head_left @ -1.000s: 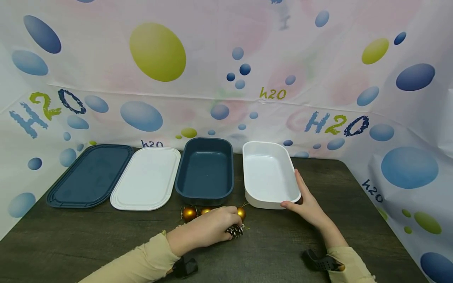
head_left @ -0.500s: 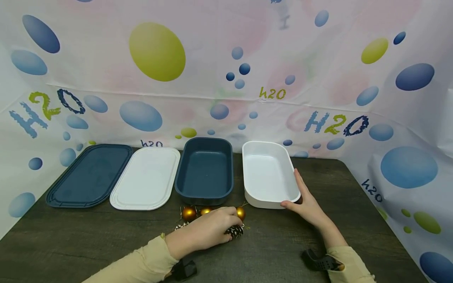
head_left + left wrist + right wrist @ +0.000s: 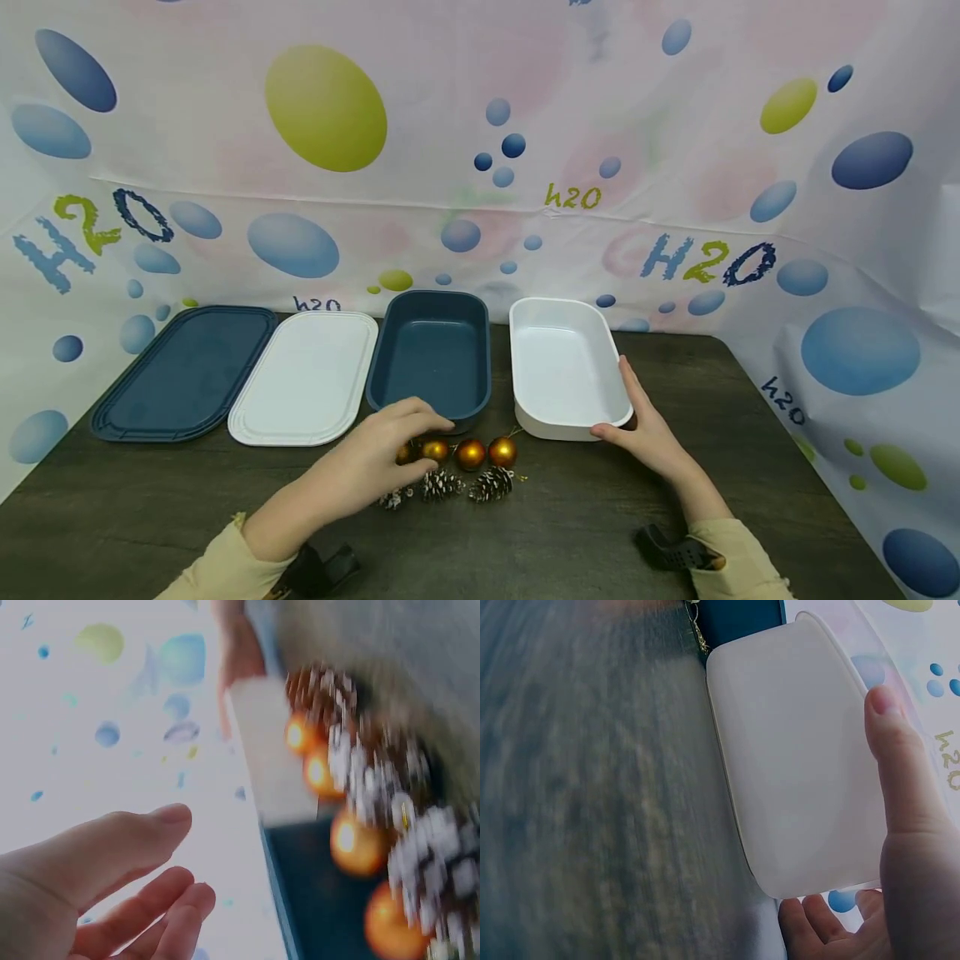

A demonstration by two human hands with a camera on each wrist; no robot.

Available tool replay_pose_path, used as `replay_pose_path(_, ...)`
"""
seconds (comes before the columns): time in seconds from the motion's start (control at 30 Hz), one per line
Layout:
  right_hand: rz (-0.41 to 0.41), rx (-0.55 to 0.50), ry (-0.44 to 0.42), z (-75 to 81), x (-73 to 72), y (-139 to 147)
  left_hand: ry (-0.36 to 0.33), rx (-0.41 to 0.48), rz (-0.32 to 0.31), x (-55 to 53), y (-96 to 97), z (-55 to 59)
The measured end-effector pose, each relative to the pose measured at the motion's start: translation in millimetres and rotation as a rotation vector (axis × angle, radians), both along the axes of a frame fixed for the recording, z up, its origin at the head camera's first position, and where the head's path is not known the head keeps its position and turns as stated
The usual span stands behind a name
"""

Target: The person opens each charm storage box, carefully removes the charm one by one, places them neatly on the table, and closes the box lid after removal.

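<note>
My left hand [image 3: 363, 467] hovers over the left end of a row of golden Christmas balls [image 3: 470, 455] and snow-tipped pine cones [image 3: 491, 484]. Its thumb and fingers are apart with nothing between them, as the left wrist view shows; the leftmost ball and cone are partly covered by it. My right hand [image 3: 654, 437] grips the near right corner of a white rectangular container [image 3: 566, 367]. In the right wrist view, its thumb [image 3: 900, 761] lies at the rim and the other fingers bend around the side wall. The container holds nothing.
Left of the white container stands a dark blue container [image 3: 431, 367], just behind the balls. A white lid [image 3: 306, 379] and a dark blue lid [image 3: 187, 375] lie farther left on the dark wooden table [image 3: 525, 550]. A printed sheet [image 3: 465, 100] rises behind.
My left hand has left the rightmost pine cone and moved left, uncovering more balls and cones. My right hand stays on the white container. The head view has shifted slightly.
</note>
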State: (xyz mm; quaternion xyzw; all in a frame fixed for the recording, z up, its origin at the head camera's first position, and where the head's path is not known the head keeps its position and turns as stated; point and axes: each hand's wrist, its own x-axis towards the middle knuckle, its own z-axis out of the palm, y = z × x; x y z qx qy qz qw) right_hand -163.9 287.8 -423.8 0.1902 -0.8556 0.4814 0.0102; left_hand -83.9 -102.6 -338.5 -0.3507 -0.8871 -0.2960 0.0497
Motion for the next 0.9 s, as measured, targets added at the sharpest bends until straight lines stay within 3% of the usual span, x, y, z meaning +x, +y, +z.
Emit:
replay_pose_path(0.2,0.013,0.009,-0.009,2.8,-1.0,2,0.125,0.085,0.202,8.4,-47.5,3.6)
replay_pose_path(0.4,0.012,0.102,0.010,8.8,-2.0,4,0.238,0.082,0.411,12.7,-87.3,-3.1)
replay_pose_path(0.53,-0.008,0.194,0.042,15.2,0.3,2,0.208,0.075,0.508,12.9,-107.6,-13.8)
replay_pose_path(0.67,-0.010,0.258,0.086,19.8,3.1,0,0.125,0.055,0.579,12.9,-124.8,-23.5)
replay_pose_path(0.9,0.009,0.335,0.214,30.7,6.8,-6,0.067,0.024,0.659,12.4,-148.1,-35.4)
